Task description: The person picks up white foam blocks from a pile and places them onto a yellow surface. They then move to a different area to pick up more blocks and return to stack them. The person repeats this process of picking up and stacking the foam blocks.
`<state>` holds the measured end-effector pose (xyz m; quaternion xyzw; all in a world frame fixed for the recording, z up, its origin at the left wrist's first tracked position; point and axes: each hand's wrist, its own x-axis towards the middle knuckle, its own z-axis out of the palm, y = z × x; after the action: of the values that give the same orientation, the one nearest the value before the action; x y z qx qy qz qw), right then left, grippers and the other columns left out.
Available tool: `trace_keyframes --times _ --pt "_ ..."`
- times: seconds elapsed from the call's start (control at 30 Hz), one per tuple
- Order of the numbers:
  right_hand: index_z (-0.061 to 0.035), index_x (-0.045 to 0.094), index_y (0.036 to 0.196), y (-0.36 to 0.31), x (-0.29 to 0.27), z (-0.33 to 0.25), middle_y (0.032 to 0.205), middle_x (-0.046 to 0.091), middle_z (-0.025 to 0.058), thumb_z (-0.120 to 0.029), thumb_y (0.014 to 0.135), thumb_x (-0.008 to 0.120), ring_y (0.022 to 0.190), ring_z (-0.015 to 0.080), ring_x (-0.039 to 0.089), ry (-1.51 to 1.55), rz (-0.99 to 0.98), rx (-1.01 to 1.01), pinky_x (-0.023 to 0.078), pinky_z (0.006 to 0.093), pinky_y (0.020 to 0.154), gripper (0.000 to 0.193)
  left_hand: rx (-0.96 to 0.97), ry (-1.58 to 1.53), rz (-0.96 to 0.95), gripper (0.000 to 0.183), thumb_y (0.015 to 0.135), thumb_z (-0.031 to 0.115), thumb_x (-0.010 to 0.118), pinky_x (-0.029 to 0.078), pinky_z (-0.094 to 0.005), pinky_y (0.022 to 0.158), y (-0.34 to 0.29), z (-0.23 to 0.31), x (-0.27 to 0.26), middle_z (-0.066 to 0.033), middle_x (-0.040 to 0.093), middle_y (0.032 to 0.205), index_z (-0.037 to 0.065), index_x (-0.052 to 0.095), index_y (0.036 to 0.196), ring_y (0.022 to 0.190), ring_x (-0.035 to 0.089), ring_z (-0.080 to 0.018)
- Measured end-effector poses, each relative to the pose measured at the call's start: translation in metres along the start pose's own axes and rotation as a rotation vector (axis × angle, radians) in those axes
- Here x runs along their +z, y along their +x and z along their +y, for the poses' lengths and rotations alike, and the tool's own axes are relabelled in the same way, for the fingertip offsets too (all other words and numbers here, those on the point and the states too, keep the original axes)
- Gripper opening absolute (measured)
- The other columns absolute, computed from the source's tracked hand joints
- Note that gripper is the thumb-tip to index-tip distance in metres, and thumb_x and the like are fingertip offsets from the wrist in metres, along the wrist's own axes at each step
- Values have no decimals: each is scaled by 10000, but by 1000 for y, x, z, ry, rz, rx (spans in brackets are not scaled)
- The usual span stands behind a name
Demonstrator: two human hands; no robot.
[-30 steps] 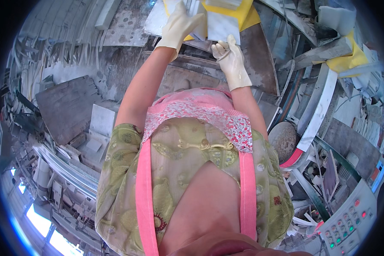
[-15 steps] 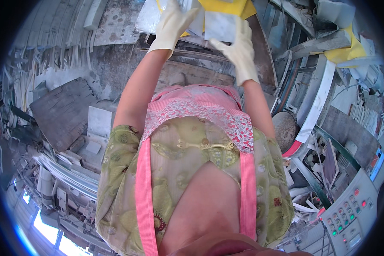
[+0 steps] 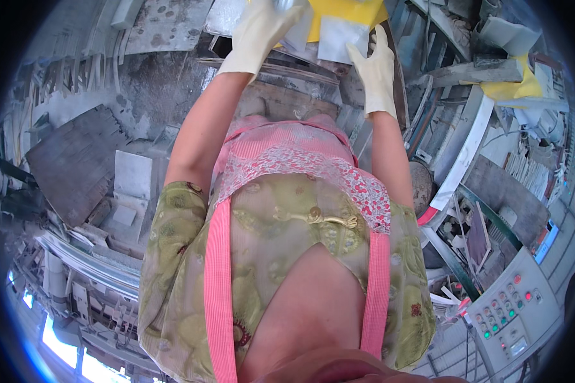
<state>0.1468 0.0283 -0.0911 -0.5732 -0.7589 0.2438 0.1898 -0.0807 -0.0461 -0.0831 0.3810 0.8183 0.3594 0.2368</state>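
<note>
Both my hands wear cream-coloured rubber gloves at the far edge of the view. My left hand [image 3: 262, 35] reaches over pale flat pieces; its thumb stands off to the right, but the frame's top edge cuts off the fingertips, so its grip is hidden. A smooth white-grey square tile [image 3: 342, 39] lies against a bright yellow sheet [image 3: 358, 11], right of that hand. My right hand [image 3: 375, 73] is open at the tile's right side, thumb and fingers spread, the thumb tip at its lower right corner. A narrower grey-white piece [image 3: 296, 38] sits between the left hand and the tile.
Worn boards [image 3: 287, 99] lie between me and the tiles. At left leans a dark wooden panel [image 3: 76, 163] by a white slab [image 3: 133, 173]. A long white-edged beam [image 3: 463, 153] runs along my right. A grey button panel [image 3: 514, 313] stands at lower right.
My right hand has drawn back to the right, its thumb moving from under the tile's lower edge to its right corner. My left hand has shifted slightly right. The whole view has turned a little.
</note>
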Motion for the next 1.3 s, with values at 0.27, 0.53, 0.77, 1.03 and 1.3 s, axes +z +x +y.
trace_keyframes --times 0.27,0.53,0.77,1.03,1.3 --pt "52 406 1521 -17 -5 16 1369 607 170 -109 998 592 1206 231 638 785 -189 227 503 334 1039 578 -21 -8 -37 950 857 614 679 406 -470 1125 -2 10 -13 -358 525 1418 -21 416 1512 1364 504 -456" --pt "6 291 1595 -23 0 18 1595 404 247 -324 844 802 1468 330 424 315 -167 -182 349 389 1185 967 -29 193 14 1028 826 676 669 393 -466 1143 -3 15 -17 -338 524 1444 -20 406 1535 1383 495 -446" --pt "-34 401 1542 -23 -4 24 1242 677 252 -481 794 822 1154 375 664 -30 -138 -138 513 426 980 968 -13 256 23 1031 819 673 679 403 -464 1134 4 0 -7 -324 535 1443 -26 417 1531 1365 518 -432" --pt "-38 586 1382 -29 -12 12 1078 744 215 -701 801 710 1006 365 722 -439 -137 -70 558 443 868 889 26 217 44 996 825 636 697 434 -474 1097 3 -1 -8 -315 575 1395 -34 432 1512 1316 557 -433" --pt "-24 442 1445 -23 -8 -22 1265 666 260 -517 758 848 1165 423 657 -286 -158 14 532 492 970 938 51 55 46 947 858 625 664 434 -497 1093 0 1 -8 -345 549 1396 -49 438 1484 1317 539 -460"
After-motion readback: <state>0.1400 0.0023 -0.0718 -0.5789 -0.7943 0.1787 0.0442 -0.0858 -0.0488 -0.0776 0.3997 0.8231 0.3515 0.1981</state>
